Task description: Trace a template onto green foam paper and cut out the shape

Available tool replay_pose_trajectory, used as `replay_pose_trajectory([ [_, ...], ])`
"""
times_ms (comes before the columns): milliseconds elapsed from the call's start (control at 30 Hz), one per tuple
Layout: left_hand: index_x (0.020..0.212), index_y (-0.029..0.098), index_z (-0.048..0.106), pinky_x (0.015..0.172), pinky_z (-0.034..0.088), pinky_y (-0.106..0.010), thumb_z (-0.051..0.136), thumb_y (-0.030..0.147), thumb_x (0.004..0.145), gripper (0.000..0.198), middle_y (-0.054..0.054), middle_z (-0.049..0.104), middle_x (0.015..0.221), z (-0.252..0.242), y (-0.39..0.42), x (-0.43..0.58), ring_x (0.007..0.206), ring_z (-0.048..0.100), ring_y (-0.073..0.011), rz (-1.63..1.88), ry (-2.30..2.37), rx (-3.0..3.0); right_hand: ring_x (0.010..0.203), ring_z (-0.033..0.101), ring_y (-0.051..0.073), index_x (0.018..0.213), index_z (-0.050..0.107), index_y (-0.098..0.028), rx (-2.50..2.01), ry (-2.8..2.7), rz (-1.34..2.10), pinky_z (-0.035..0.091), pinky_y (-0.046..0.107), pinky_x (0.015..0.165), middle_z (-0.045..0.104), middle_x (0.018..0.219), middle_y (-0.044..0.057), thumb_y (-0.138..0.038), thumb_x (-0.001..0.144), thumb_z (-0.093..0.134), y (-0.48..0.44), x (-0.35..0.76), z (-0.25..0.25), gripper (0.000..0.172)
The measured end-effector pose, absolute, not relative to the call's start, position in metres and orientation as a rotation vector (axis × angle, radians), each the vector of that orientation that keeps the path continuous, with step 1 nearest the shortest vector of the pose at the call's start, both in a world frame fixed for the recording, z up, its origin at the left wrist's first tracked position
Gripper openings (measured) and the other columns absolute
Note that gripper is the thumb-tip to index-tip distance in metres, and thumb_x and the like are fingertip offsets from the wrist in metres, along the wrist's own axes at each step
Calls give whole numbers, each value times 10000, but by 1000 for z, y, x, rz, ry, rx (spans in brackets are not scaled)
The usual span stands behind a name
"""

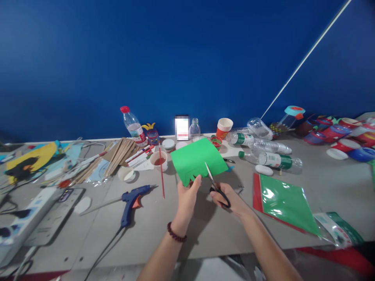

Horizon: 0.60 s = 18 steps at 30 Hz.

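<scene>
A bright green sheet (pixel 199 158), paper or thin foam, is held above the table by my left hand (pixel 189 193). The thumb lies on its near edge, where the rim looks cut and wavy; the other fingers are partly hidden behind. In my right hand (pixel 225 197) are black-handled scissors (pixel 216 186), fingers closed round the handles. Their blades point up and away, over the sheet's near right part. Whether the blades are cutting I cannot tell. A beaded bracelet (pixel 176 233) circles my left wrist.
A blue glue gun (pixel 130 203) lies left, its cord running forward. A brush (pixel 161 171) leans across a cup (pixel 155 160) of brownish liquid. Plastic bottles (pixel 269 160) and packaged green sheets (pixel 288 201) lie right. Power strips (pixel 52 218) sit far left; a phone (pixel 182 128) stands behind.
</scene>
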<state>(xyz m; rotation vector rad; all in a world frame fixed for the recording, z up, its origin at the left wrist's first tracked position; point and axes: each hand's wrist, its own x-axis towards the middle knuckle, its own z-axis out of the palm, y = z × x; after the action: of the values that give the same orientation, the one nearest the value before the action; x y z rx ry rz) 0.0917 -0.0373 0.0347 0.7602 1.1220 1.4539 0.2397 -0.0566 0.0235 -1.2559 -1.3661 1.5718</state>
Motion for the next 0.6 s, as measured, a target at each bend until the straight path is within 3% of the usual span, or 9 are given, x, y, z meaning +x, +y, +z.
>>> replay_pose_trajectory([
  [233, 610, 148, 621, 577, 473, -225, 802, 380, 631, 296, -14, 647, 621, 41, -34, 89, 592, 591, -122, 1501, 1093, 732, 401, 337, 73, 649, 426, -213, -1208, -1449, 1572, 219, 228, 414, 432, 459, -68, -515, 786, 638, -57, 239, 21, 394],
  [433, 606, 155, 589, 597, 476, -234, 794, 402, 634, 322, 5, 603, 579, 44, -35, 91, 584, 584, -123, 1519, 1061, 706, 395, 346, 83, 777, 482, -209, -1145, -1455, 1549, 250, 221, 398, 406, 489, -90, -537, 779, 637, -57, 237, 19, 363],
  [600, 641, 157, 590, 591, 463, -225, 789, 390, 653, 306, 21, 589, 574, 44, -34, 90, 560, 554, -103, 1539, 1027, 716, 413, 369, 87, 774, 480, -213, -1147, -1436, 1582, 275, 219, 404, 402, 512, -88, -490, 781, 648, -58, 237, 19, 324],
])
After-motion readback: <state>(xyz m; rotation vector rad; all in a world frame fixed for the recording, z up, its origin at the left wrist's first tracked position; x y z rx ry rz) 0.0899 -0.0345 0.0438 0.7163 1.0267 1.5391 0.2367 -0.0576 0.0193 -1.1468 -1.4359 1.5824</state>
